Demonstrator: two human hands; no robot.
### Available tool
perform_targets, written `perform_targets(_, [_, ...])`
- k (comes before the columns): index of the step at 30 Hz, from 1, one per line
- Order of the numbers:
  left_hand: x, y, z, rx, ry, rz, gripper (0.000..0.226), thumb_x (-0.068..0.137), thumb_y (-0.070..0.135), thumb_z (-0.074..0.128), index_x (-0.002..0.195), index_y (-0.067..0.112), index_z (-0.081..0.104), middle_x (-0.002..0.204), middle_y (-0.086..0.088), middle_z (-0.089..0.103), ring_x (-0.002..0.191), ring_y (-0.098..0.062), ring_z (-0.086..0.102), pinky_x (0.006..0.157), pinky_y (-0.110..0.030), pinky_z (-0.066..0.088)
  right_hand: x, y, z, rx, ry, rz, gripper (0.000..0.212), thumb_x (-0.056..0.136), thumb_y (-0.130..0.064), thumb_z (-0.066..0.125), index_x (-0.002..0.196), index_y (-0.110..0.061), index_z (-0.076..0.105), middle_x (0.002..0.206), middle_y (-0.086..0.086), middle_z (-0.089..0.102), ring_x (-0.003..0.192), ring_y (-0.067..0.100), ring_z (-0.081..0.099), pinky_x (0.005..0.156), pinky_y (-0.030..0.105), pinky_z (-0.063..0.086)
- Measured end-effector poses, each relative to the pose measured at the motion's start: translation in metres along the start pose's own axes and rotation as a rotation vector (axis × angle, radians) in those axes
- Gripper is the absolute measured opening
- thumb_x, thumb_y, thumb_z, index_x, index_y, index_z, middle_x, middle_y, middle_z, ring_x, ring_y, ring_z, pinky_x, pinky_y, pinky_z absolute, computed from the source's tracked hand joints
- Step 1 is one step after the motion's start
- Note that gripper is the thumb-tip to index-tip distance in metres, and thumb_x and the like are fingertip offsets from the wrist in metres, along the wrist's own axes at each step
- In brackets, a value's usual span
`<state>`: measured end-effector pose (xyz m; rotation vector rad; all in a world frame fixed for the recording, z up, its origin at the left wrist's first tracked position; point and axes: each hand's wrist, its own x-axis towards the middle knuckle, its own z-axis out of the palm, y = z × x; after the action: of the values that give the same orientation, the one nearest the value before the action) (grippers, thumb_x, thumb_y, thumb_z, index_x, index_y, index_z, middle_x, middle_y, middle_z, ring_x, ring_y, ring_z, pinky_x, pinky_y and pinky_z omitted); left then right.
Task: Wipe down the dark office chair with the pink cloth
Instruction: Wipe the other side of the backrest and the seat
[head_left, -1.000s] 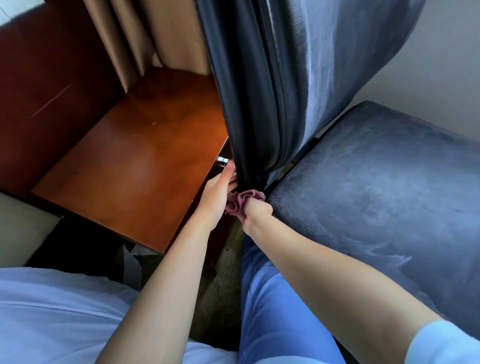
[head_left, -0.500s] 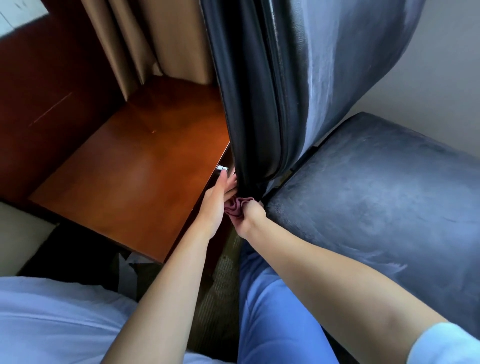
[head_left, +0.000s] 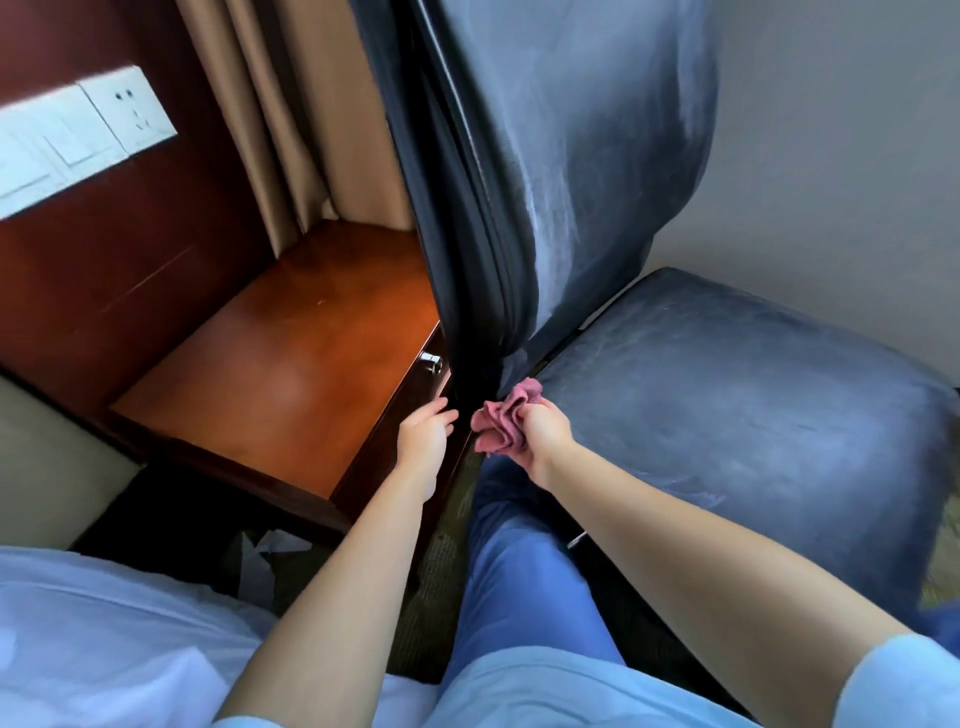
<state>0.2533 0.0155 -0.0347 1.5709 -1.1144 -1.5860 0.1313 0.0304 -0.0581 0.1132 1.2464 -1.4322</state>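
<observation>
The right hand (head_left: 540, 434) grips the bunched pink cloth (head_left: 501, 422), fingers curled round it; the loose folds project toward the lower corner of the backrest (head_left: 582, 171), just beside it and possibly touching its bottom edge. The left hand (head_left: 425, 435) reaches toward the dark rear edge of the backrest, fingers loosely extended; whether the fingertips make contact cannot be determined. The backrest's long axis runs upward and away from both hands. The right hand is the nearer to the seat (head_left: 737, 395), which extends to its right. Judgement: the next wipe depends on moving the cloth up along the backrest edge or sideways onto the seat. The dark office chair (head_left: 675, 312) stands beside a wooden nightstand (head_left: 270, 364) with a drawer knob (head_left: 431, 360), beige curtains (head_left: 291, 114) and a wall outlet panel (head_left: 78, 135).
</observation>
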Motion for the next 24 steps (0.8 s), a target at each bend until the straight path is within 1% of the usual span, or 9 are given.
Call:
perform_targets(2, [-0.015, -0.003, 0.009, 0.026, -0.017, 0.023, 0.038, 0.095, 0.005, 0.045, 0.131, 0.009, 0.053, 0.127, -0.011, 0.06, 0.114, -0.021, 0.056, 0.088, -0.029, 0.039, -0.012, -0.004, -0.006, -0.054, -0.062, -0.025, 0.028, 0.091, 0.001, 0.04, 0.091, -0.023, 0.055, 0.078, 0.02, 0.059, 0.072, 0.035, 0.062, 0.05, 0.037, 0.05])
perform_targets(6, [-0.035, -0.011, 0.028, 0.097, -0.102, 0.048, 0.037, 0.094, 0.001, 0.042, 0.126, 0.01, 0.059, 0.119, -0.009, 0.065, 0.107, -0.023, 0.062, 0.068, -0.022, 0.042, -0.04, -0.015, -0.024, -0.184, -0.106, -0.073, 0.033, 0.093, -0.002, 0.041, 0.114, -0.021, 0.058, 0.107, 0.015, 0.064, 0.103, 0.034, 0.062, 0.092, 0.051, 0.048])
perform_targets(8, [-0.042, -0.015, 0.038, 0.089, -0.125, 0.018, 0.038, 0.093, 0.001, 0.04, 0.122, 0.014, 0.062, 0.11, -0.007, 0.067, 0.097, -0.021, 0.063, 0.063, -0.021, 0.041, -0.048, -0.024, -0.037, -0.223, -0.147, -0.101, 0.043, 0.091, 0.004, 0.034, 0.114, -0.025, 0.056, 0.105, 0.014, 0.064, 0.103, 0.034, 0.062, 0.095, 0.05, 0.047])
perform_targets(12, [-0.044, -0.021, 0.062, 0.029, -0.092, -0.042, 0.033, 0.095, 0.005, 0.037, 0.121, 0.012, 0.058, 0.09, -0.002, 0.062, 0.074, -0.014, 0.054, 0.062, -0.024, 0.037, -0.056, -0.043, -0.06, -0.268, -0.14, -0.169, 0.05, 0.085, 0.012, 0.028, 0.118, -0.014, 0.056, 0.105, 0.016, 0.062, 0.098, 0.033, 0.063, 0.093, 0.049, 0.048])
perform_targets(14, [-0.038, -0.027, 0.077, -0.021, -0.065, -0.087, 0.03, 0.097, 0.01, 0.04, 0.121, 0.009, 0.058, 0.095, -0.005, 0.061, 0.081, -0.019, 0.057, 0.067, -0.027, 0.041, -0.057, -0.052, -0.071, -0.278, -0.11, -0.202, 0.049, 0.083, 0.014, 0.026, 0.113, -0.009, 0.057, 0.1, 0.02, 0.061, 0.087, 0.035, 0.064, 0.08, 0.043, 0.052])
perform_targets(16, [-0.031, -0.034, 0.094, -0.053, -0.027, -0.161, 0.028, 0.097, 0.016, 0.043, 0.117, 0.007, 0.059, 0.106, -0.01, 0.06, 0.089, -0.025, 0.06, 0.075, -0.031, 0.046, -0.054, -0.058, -0.08, -0.319, -0.072, -0.233, 0.05, 0.079, 0.017, 0.023, 0.109, -0.006, 0.055, 0.086, 0.023, 0.061, 0.066, 0.033, 0.06, 0.059, 0.036, 0.046])
perform_targets(18, [-0.023, -0.041, 0.106, -0.042, 0.024, -0.213, 0.031, 0.098, 0.019, 0.042, 0.122, 0.004, 0.055, 0.114, -0.015, 0.057, 0.093, -0.027, 0.057, 0.077, -0.035, 0.045, -0.048, -0.062, -0.089, -0.375, -0.024, -0.251, 0.05, 0.077, 0.018, 0.022, 0.107, -0.005, 0.056, 0.076, 0.02, 0.059, 0.056, 0.03, 0.056, 0.05, 0.031, 0.04])
perform_targets(21, [-0.009, -0.053, 0.118, -0.012, 0.033, -0.241, 0.039, 0.1, 0.014, 0.033, 0.134, -0.001, 0.045, 0.133, -0.018, 0.051, 0.112, -0.028, 0.054, 0.089, -0.034, 0.044, -0.03, -0.063, -0.098, -0.484, 0.028, -0.248, 0.046, 0.081, 0.016, 0.028, 0.096, -0.017, 0.057, 0.074, 0.007, 0.058, 0.054, 0.019, 0.056, 0.049, 0.026, 0.041])
perform_targets(24, [0.004, -0.063, 0.124, -0.099, 0.076, -0.336, 0.037, 0.099, 0.014, 0.035, 0.131, -0.002, 0.046, 0.128, -0.01, 0.053, 0.117, -0.028, 0.051, 0.1, -0.036, 0.041, -0.008, -0.06, -0.102, -0.626, 0.015, -0.279, 0.05, 0.081, 0.014, 0.032, 0.099, -0.025, 0.057, 0.083, -0.001, 0.061, 0.058, 0.022, 0.061, 0.053, 0.033, 0.046])
